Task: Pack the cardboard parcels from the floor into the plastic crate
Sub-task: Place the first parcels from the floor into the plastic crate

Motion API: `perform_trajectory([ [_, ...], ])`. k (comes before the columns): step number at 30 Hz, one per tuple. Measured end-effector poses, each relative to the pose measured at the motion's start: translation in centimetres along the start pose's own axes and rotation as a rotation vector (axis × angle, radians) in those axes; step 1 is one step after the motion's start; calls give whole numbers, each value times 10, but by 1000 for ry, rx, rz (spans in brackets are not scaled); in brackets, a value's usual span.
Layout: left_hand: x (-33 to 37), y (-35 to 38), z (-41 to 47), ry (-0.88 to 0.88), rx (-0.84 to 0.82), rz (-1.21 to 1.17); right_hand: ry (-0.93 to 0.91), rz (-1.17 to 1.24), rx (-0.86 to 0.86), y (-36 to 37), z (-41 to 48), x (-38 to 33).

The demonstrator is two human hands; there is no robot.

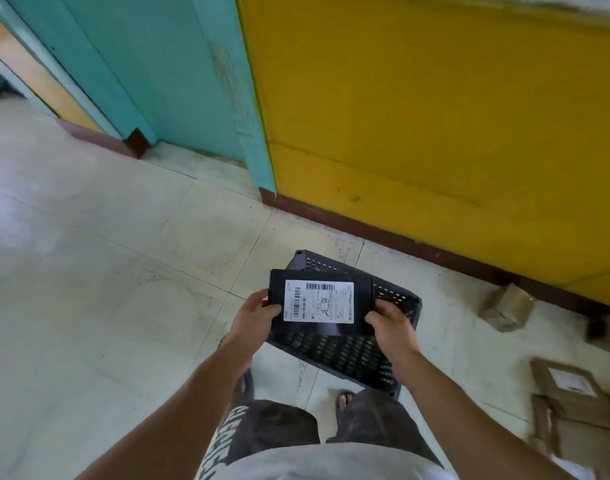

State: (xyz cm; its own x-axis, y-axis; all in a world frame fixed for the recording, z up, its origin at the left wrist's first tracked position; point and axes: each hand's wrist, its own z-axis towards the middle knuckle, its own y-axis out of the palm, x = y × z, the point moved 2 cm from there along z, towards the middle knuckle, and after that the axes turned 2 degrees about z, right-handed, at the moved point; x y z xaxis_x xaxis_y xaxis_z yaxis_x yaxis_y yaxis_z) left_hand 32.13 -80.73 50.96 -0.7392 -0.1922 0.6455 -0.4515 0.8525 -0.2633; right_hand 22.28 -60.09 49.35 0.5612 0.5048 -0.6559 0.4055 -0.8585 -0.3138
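Both hands are gripping a flat black labelled parcel (319,303) by its short ends, left hand (256,318) and right hand (390,327) clamping it level, long axis running left-right, directly over the black perforated plastic crate (341,355) waiting just beneath on the tiled floor (106,271)

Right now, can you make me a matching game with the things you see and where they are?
Things:
1. flat black parcel with a white label
2. black perforated plastic crate
3. small tape-wrapped brown parcel
4. flat brown cardboard parcel with a label

Places:
A. on the floor, at the far right edge
B. held in both hands
C. on the floor by the yellow wall
D. on the floor, under the held parcel

Pairs: 1-B, 2-D, 3-C, 4-A
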Motion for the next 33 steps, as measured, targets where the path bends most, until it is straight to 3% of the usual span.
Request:
perform_trajectory([
  [5,2,-35,74,-12,-188,252,152,55,136,61,12,2],
  [10,-68,-55,178,-140,-290,398,265,110,222,106,27,17],
  [14,-42,-38,182,-124,-361,444,359,176,228,125,61,48],
  [20,-101,12,248,-202,-336,467,462,201,189,138,141,122],
  [33,-230,102,387,-384,-312,538,486,-34,65,172,301,259],
])
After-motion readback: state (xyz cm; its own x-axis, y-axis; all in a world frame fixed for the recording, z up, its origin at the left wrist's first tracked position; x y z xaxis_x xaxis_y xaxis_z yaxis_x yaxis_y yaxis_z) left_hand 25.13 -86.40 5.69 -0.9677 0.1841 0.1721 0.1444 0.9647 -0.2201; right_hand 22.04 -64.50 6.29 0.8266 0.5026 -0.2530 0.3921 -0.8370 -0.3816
